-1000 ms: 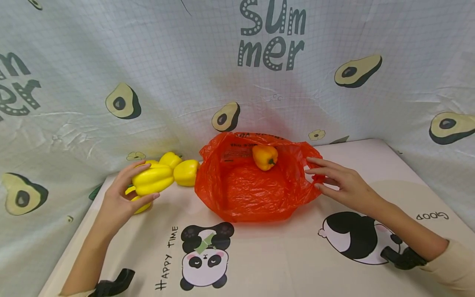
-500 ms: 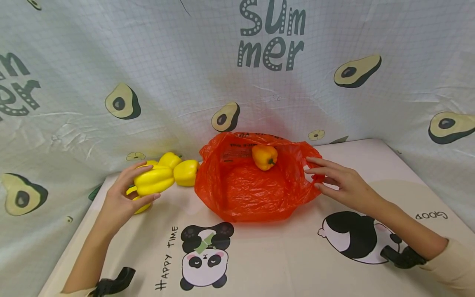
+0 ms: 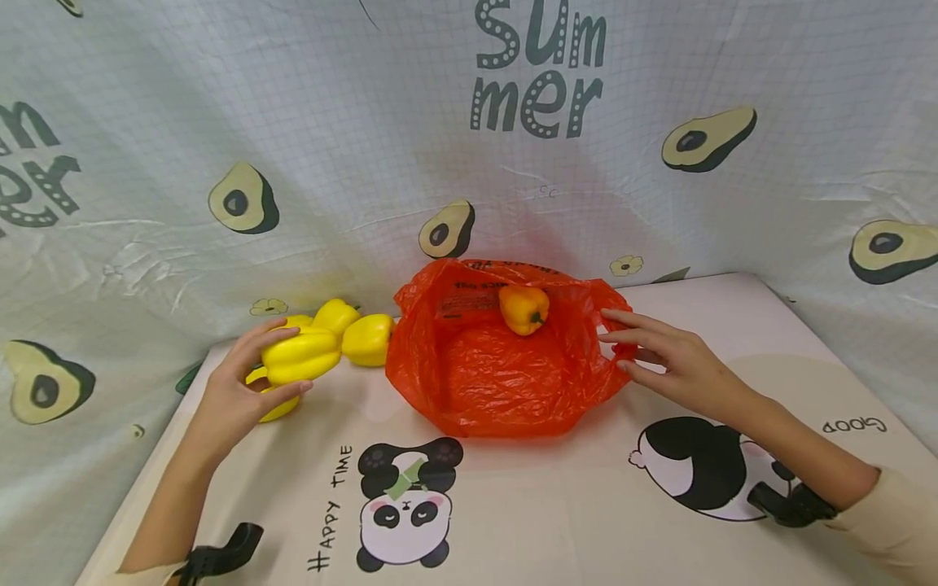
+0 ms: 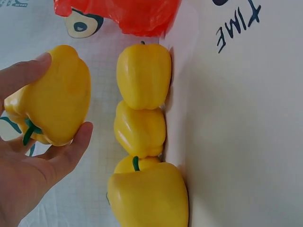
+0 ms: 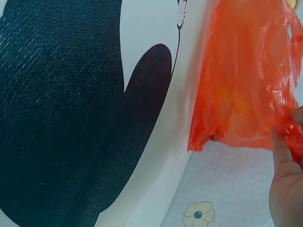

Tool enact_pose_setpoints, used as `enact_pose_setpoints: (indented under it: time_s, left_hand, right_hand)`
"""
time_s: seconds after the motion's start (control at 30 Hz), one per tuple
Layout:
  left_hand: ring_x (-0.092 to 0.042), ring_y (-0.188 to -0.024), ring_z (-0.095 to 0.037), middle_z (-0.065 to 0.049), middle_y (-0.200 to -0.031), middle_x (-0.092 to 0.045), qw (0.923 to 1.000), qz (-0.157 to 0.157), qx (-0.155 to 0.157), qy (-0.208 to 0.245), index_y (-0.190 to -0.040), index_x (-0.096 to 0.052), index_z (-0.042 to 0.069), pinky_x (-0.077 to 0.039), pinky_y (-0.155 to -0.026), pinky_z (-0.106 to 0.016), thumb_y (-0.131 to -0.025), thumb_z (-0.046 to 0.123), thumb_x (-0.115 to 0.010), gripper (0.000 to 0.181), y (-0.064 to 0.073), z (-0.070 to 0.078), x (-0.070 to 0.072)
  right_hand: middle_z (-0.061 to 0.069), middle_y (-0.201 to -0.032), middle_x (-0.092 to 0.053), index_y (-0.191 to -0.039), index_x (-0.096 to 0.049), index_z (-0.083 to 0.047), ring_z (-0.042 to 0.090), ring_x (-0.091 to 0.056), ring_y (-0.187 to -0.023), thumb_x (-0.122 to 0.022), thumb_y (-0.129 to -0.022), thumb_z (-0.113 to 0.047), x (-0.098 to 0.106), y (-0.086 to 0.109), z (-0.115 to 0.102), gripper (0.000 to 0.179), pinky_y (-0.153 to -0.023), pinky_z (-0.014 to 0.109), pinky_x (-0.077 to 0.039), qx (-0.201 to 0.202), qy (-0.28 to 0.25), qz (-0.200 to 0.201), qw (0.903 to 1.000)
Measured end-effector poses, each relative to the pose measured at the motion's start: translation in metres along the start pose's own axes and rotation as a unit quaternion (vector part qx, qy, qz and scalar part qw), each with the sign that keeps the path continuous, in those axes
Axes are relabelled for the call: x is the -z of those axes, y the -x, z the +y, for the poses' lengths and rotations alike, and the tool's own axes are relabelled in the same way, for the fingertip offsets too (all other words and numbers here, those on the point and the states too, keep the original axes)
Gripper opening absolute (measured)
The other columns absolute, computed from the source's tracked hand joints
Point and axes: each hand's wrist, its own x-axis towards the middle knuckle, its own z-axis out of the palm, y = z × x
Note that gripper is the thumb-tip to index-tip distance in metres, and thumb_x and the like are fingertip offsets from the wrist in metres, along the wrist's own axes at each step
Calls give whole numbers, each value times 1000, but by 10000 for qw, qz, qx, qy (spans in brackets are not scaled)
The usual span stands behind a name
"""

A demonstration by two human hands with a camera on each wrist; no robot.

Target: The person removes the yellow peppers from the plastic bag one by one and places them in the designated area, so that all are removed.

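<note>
My left hand [image 3: 238,391] grips a yellow bell pepper [image 3: 300,355] between thumb and fingers, raised above the table. In the left wrist view this pepper [image 4: 61,97] shows its green stem toward the palm. At the right, my right hand [image 3: 685,366] pinches the side rim of a red plastic bag [image 3: 506,407], whose mouth gapes toward me. An orange-yellow bell pepper [image 3: 524,309] lies inside against the bag's back wall. In the right wrist view, thumb and finger pinch the crumpled film of the bag [image 5: 241,80].
Several more yellow bell peppers [image 3: 368,340] stand left of the bag, lined up in the left wrist view with the nearest pepper [image 4: 149,198] at the bottom. A printed cloth wall [image 3: 352,163] rises behind the table [image 3: 557,505], which has panda drawings.
</note>
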Motion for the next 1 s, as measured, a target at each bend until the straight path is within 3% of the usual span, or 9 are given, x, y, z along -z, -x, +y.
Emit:
enact_pose_setpoints:
  time_s: [0.3, 0.57, 0.83, 1.0]
  left_hand:
    - [-41, -132, -32, -7, -161, -34, 9998, -97, 133, -63, -148, -51, 15, -40, -87, -1, -86, 15, -83, 69, -2, -9, 3]
    - [-43, -131, -19, -10, -160, -36, 9999, -148, 33, 28, -145, -54, 9, -41, -89, -1, -85, 10, -83, 66, -6, -13, 4]
    - [-42, -127, -1, -15, -156, -40, 9996, -268, -121, 6, -143, -56, 7, -42, -88, -2, -85, 8, -82, 63, -11, -21, 3]
    - [-42, -130, -3, -15, -155, -41, 9995, -278, -129, -23, -142, -56, 7, -42, -88, -2, -84, 9, -83, 64, -14, -24, 2]
  right_hand:
    - [10, -149, -53, -131, -68, -11, 27, -59, -125, -78, -86, 1, -2, 2, 3, 48, -86, 14, -52, -161, 11, -66, 9998]
    - [10, -150, -52, -132, -68, -11, 27, -63, -119, -77, -87, -1, -1, 3, 1, 46, -85, 14, -53, -283, 44, -112, 9995]
    - [10, -150, -52, -132, -68, -11, 32, -55, -128, -77, -87, 0, -1, 3, 4, 47, -87, 12, -51, -190, 59, -118, 9997]
    - [10, -150, -52, -132, -68, -11, 31, -55, -128, -78, -86, 1, -2, 4, 5, 48, -87, 10, -50, -165, 99, -96, 9998]
